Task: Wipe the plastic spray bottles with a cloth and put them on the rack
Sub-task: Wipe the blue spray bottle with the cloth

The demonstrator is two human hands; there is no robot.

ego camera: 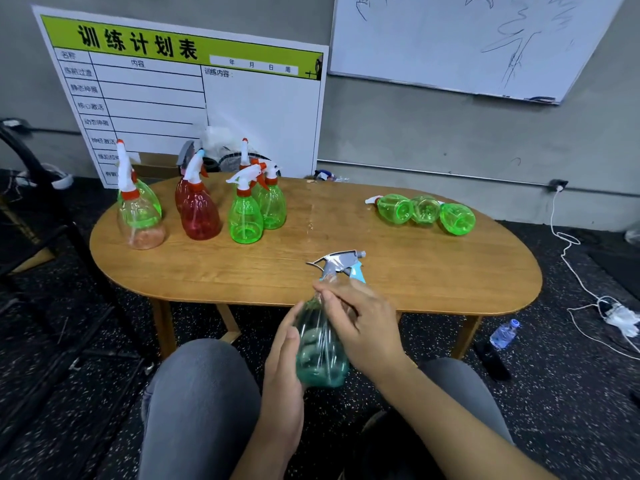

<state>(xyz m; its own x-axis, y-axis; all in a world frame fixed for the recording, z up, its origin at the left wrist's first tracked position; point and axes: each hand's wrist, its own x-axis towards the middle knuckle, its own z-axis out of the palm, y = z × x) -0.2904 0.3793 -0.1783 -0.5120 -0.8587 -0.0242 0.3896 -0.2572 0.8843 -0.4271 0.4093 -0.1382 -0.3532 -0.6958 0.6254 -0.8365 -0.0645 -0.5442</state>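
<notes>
An oval wooden table (415,271) stands on dark speckled flooring (571,393) before a grey wall (415,133); behind it lean a green-headed chart board (207,81) and a scribbled whiteboard (467,39).

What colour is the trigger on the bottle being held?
Light blue trigger under a grey spray head; head view.
</notes>
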